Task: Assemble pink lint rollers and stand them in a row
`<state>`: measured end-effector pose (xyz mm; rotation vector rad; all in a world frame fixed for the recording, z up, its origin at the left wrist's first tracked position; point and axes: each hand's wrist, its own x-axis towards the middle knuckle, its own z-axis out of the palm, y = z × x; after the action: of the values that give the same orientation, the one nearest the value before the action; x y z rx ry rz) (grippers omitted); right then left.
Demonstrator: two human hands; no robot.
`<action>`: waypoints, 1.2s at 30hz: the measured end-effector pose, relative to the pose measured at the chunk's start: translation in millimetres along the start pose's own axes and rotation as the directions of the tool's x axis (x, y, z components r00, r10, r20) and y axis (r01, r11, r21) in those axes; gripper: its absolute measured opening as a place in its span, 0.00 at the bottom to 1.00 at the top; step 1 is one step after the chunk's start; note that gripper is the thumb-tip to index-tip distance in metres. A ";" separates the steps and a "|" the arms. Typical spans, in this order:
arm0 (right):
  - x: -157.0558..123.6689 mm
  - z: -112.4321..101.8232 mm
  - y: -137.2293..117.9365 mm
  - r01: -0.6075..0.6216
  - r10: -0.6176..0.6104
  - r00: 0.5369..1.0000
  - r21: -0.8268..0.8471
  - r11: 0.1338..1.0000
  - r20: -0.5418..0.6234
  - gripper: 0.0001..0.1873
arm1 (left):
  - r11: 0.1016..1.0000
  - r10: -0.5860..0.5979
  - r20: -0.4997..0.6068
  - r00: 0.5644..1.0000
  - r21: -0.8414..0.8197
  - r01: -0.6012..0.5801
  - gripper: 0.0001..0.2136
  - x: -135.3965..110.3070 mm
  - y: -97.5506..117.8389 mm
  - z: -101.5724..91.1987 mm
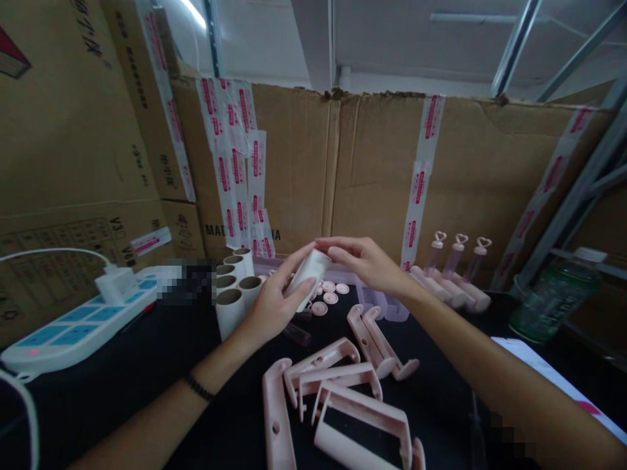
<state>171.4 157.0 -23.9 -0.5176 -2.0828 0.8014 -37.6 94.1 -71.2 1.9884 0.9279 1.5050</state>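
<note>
A white cardboard tube (pixel 309 269) is held tilted in my left hand (pixel 274 303), its thumb across the near side and its fingers around the back. At the tube's upper end, my right hand (pixel 365 262) closes on it with thumb and fingertips, near the left fingertips. Whether a small part sits at that end is hidden. Several more white tubes (pixel 230 313) stand upright just left of my left hand. Small pale pink discs (pixel 330 298) lie behind and below the held tube. Pink plastic holder frames (pixel 360 405) are spread on the black surface in front.
A white power strip (pixel 68 326) with a plugged-in charger (pixel 117 284) lies at left. Pink rollers with heart-shaped handles (pixel 453 287) and a green bottle (pixel 553 297) stand at right. A translucent purple tray (pixel 392 307) sits behind my hands, before a cardboard wall (pixel 372 170).
</note>
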 end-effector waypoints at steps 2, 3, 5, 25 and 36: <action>0.5 -1.8 14.1 -0.089 0.089 0.996 -0.049 0.995 0.009 0.18 | 0.994 -0.067 -0.083 0.994 -0.097 0.059 0.24 0.7 -1.4 0.0; -0.3 -1.9 21.8 -0.130 0.136 0.990 -0.111 0.985 0.046 0.18 | 0.984 -0.112 -0.138 0.984 -0.153 0.091 0.24 1.1 -2.1 -0.1; -4.4 1.0 36.1 -0.144 0.202 0.963 -0.298 0.944 0.177 0.18 | 0.962 -0.182 -0.252 0.951 -0.247 0.118 0.24 2.1 -3.6 -0.4; -22.0 36.9 51.4 0.003 0.276 0.908 -0.663 0.749 0.315 0.16 | 0.929 -0.246 -0.377 0.893 -0.355 0.106 0.24 4.7 -10.2 3.8; -13.3 24.1 13.4 -0.094 0.234 0.951 -0.529 0.843 0.204 0.15 | 0.953 -0.213 -0.452 0.866 -0.293 0.082 0.25 4.8 -18.7 1.6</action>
<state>160.5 150.0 -51.6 -0.9360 -2.5387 0.4047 -39.6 110.0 -82.0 1.3407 0.9790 1.9587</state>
